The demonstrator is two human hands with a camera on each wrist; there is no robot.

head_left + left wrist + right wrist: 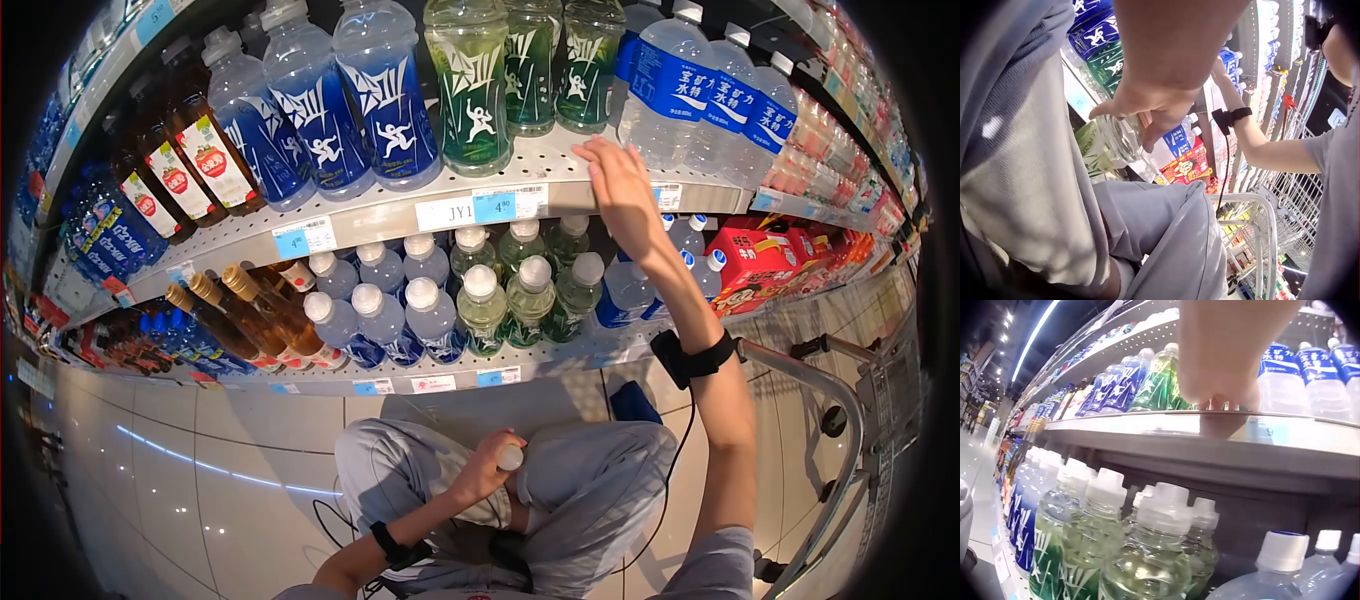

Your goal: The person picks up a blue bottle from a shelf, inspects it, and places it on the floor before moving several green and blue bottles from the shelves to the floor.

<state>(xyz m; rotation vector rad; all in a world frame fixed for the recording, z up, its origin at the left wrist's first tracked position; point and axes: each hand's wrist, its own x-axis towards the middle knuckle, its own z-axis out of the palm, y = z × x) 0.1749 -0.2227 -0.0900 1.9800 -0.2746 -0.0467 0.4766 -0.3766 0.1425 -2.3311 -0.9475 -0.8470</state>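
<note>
My left hand (487,467) is low over my lap, gripping a drink bottle by its upper part; the white cap (510,458) shows beside the fingers. In the left wrist view this clear bottle (1094,147) has a green label and lies tilted below the hand (1154,103). My right hand (625,200) reaches up to the upper shelf's front edge, fingers extended, between a green-labelled bottle (585,75) and the blue-labelled water bottles (670,90). In the right wrist view the right hand (1222,369) overlaps the shelf edge (1129,425), its fingertips mostly hidden.
Below, the lower shelf holds rows of white-capped bottles (530,300), with red boxes (750,260) at the right. Blue-labelled bottles (390,110) and brown bottles (205,150) line the upper left. A metal cart (850,410) stands on the tiled floor to the right.
</note>
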